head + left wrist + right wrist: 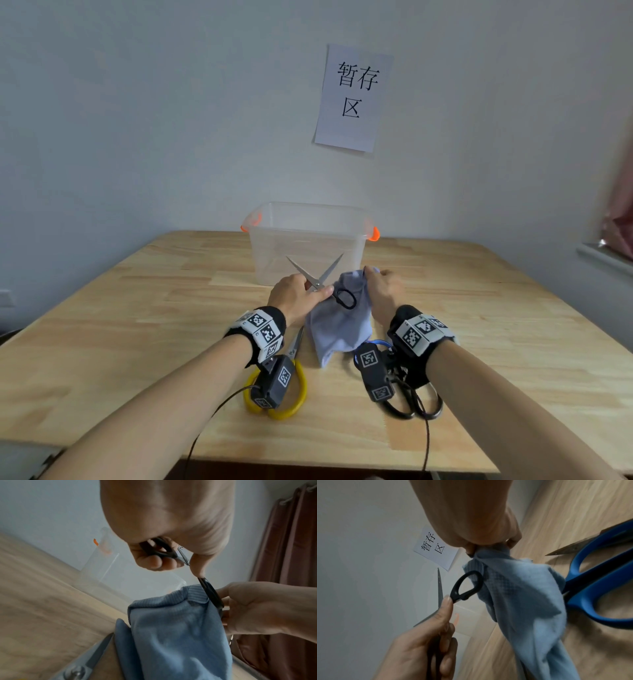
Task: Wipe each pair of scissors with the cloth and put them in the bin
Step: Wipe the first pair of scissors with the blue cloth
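Observation:
My left hand [301,293] grips a small pair of black-handled scissors [317,279] by one handle loop [158,551]. Their blades are spread in a V in front of the clear bin [274,250]. The free black loop [467,584] lies against the light blue cloth [337,325]. My right hand [376,279] pinches the cloth's upper edge [491,551] and holds it up, while its lower end trails on the table. Both hands hover just in front of the bin, which has orange handles.
Yellow-handled scissors [294,394] lie on the wooden table [137,325] under my left wrist. Blue-handled scissors [599,582] and a dark-handled pair [416,406] lie under my right wrist. A paper sign [352,99] hangs on the wall. A curtain [291,547] hangs at the right.

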Demonstrator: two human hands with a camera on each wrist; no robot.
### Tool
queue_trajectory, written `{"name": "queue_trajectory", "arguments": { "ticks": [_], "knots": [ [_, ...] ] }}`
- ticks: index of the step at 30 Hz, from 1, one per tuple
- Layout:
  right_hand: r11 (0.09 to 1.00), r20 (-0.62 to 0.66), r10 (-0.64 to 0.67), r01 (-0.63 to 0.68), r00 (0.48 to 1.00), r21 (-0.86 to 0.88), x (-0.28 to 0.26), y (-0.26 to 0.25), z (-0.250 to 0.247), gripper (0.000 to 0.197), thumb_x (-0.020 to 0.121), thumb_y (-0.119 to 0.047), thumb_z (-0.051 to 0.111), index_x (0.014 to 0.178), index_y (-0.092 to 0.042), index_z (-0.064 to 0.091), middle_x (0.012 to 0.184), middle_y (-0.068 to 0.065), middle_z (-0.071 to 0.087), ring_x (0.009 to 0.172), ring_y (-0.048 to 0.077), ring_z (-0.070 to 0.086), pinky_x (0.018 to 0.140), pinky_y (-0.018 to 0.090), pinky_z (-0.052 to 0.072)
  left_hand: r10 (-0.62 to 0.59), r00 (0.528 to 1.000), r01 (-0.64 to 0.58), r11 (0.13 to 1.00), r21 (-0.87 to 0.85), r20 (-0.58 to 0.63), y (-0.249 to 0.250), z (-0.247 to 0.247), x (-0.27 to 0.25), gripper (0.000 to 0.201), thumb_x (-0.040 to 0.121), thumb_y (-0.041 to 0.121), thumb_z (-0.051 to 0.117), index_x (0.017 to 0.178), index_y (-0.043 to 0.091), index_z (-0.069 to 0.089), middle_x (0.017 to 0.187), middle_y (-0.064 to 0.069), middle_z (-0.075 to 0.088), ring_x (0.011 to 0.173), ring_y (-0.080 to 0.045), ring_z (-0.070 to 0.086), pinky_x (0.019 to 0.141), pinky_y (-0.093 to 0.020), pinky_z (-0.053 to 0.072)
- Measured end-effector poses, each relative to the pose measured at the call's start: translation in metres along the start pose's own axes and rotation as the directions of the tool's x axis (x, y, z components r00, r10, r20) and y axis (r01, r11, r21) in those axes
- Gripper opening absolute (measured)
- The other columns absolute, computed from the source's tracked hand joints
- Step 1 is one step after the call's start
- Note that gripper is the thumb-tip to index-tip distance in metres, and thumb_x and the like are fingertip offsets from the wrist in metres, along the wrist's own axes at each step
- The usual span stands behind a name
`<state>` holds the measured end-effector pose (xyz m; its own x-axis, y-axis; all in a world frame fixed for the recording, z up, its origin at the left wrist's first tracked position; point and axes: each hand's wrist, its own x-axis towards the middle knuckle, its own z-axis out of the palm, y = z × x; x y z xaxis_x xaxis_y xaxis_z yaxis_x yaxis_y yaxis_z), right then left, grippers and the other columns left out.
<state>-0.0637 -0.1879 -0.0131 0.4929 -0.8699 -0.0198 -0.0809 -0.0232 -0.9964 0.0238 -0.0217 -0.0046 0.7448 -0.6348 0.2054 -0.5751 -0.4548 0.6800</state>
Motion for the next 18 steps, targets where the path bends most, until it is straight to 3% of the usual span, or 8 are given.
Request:
{"name": "queue_trajectory", "arguments": {
  "ticks": [2,4,6,10,13,16,18],
  "knots": [
    [0.998,-0.034,-0.059,0.058,0.998,-0.036,0.000,-0.003,-0.002,0.020,0.092,-0.026,0.061,0.088,-0.006,0.062,0.072,0.005,0.059,0.076,0.025,0.058,0.061,0.030,0.043,0.029,0.999,-0.030,0.999,0.042,0.022,0.000,0.000,0.002,0.046,0.087,0.055,0.066,0.078,0.010,0.062,0.077,-0.003,0.063,0.076,-0.025,0.059,0.065,-0.033,0.043],
    [0.998,0.023,-0.056,0.057,0.998,-0.038,-0.003,-0.004,0.000,0.025,0.089,-0.026,0.069,0.088,-0.002,0.068,0.077,0.012,0.068,0.074,0.027,0.063,0.064,0.036,0.052,0.054,0.997,-0.057,0.996,0.064,0.045,0.000,0.000,0.004,0.046,0.090,0.054,0.063,0.093,0.009,0.069,0.092,-0.007,0.070,0.088,-0.027,0.064,0.076,-0.035,0.050],
    [1.000,0.124,0.000,0.000,0.992,-0.001,-0.009,-0.006,0.003,0.026,0.086,-0.025,0.076,0.090,0.001,0.071,0.085,0.017,0.073,0.076,0.029,0.069,0.067,0.038,0.059,0.070,0.996,-0.075,0.993,0.088,0.056,0.003,-0.001,0.004,0.047,0.092,0.054,0.061,0.097,0.008,0.070,0.095,-0.007,0.070,0.090,-0.027,0.064,0.078,-0.036,0.051],
    [0.982,0.284,0.138,-0.169,0.949,0.088,-0.015,-0.004,0.006,0.031,0.085,-0.022,0.079,0.098,0.005,0.071,0.086,0.014,0.072,0.079,0.025,0.068,0.065,0.031,0.055,0.085,0.993,-0.090,0.993,0.075,0.078,0.005,0.000,0.007,0.040,0.091,0.054,0.062,0.093,0.014,0.068,0.090,-0.003,0.068,0.085,-0.024,0.062,0.068,-0.031,0.043],
    [0.941,0.365,0.221,-0.296,0.904,0.164,-0.017,-0.003,0.001,0.022,0.089,-0.025,0.074,0.089,-0.004,0.067,0.073,0.007,0.062,0.065,0.015,0.060,0.056,0.025,0.052,0.066,0.996,-0.068,0.997,0.029,0.067,0.004,0.000,0.008,0.045,0.085,0.056,0.068,0.082,0.011,0.069,0.078,-0.003,0.067,0.073,-0.022,0.063,0.062,-0.031,0.044],
    [0.951,0.423,0.198,-0.278,0.885,0.138,-0.016,-0.003,-0.004,0.025,0.092,-0.031,0.070,0.075,-0.012,0.074,0.074,0.004,0.064,0.072,0.014,0.057,0.072,0.026,0.049,0.036,0.998,-0.036,0.999,-0.003,0.048,0.003,0.000,0.009,0.049,0.082,0.049,0.076,0.054,0.016,0.052,0.055,0.003,0.053,0.053,-0.017,0.049,0.053,-0.029,0.034],
    [0.961,0.463,0.171,-0.250,0.869,0.114,-0.016,-0.002,-0.002,0.032,0.094,-0.032,0.066,0.070,-0.014,0.077,0.079,0.004,0.069,0.077,0.015,0.059,0.082,0.030,0.047,0.025,0.999,-0.024,1.000,-0.019,0.047,0.003,0.001,0.010,0.054,0.078,0.045,0.080,0.047,0.019,0.045,0.047,0.006,0.047,0.047,-0.016,0.043,0.051,-0.028,0.033]
  ]
}}
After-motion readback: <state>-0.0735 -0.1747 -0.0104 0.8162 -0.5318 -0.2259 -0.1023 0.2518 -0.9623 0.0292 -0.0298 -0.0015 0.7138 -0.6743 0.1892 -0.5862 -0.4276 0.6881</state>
